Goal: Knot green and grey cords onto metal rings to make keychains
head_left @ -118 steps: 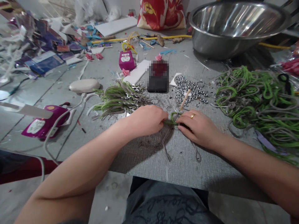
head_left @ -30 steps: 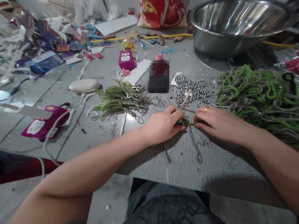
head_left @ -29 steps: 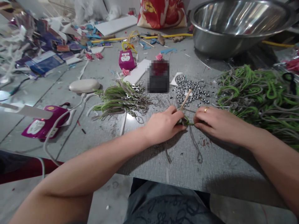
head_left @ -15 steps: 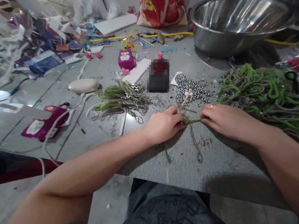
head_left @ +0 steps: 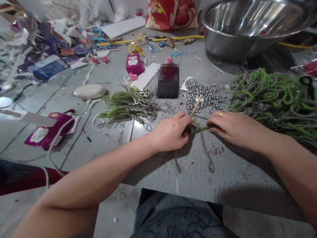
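Between my two hands runs a green and grey cord (head_left: 200, 128), low over the grey table. My left hand (head_left: 173, 131) is closed on its left part, fingers curled, and a loop shows just beside the fingertips. My right hand (head_left: 230, 127), with a ring on one finger, pinches the cord's right end. A thin grey cord end (head_left: 207, 154) with a small loop hangs down onto the table below. Beyond the hands lie a wooden stick (head_left: 197, 104) and a heap of metal nuts (head_left: 201, 94). What sits inside my left fingers is hidden.
Finished-looking cord bundles (head_left: 128, 105) lie left, and a large green and grey cord pile (head_left: 272, 99) right. Behind stand a steel bowl (head_left: 237, 44) and a red bag (head_left: 172, 15). Purple power sockets (head_left: 48, 130), a white cable and scraps (head_left: 49, 59) cover the left side.
My left hand has drawn slightly left, its fingers opening off the loop a little. My right hand has shifted slightly left with the cord still pinched.
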### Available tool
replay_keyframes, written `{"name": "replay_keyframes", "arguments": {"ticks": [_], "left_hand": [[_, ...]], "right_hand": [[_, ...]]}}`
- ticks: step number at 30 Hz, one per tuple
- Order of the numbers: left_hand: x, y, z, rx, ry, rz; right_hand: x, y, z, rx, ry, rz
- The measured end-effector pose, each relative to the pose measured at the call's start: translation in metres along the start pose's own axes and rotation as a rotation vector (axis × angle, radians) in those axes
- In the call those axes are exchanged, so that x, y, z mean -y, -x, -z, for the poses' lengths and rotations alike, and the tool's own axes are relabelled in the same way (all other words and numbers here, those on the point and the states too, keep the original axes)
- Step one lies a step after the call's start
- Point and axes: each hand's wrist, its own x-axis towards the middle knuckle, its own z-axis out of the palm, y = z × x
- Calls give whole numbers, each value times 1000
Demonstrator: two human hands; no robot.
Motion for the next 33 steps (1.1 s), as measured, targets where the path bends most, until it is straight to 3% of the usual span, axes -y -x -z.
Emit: {"name": "replay_keyframes", "arguments": {"ticks": [4,11,20,23,27,33], "left_hand": [[3,0,4,26,4,0],[1,0,9,127,-204,93],[0,2,10,113,-265,118],[-4,4,12,48,-204,74],[-6,5,8,16,-95,-45],[-5,2,-3,12,-127,-31]], "right_hand": [[-4,-3,-5,15,1,-12],[-5,-2,-5,42,-18,-30],[-4,-2,-4,13,12,-41],[-2,2,2,-9,-69,66],[8,11,10,135,-231,247],[29,9,7,263,-291,278]]}}
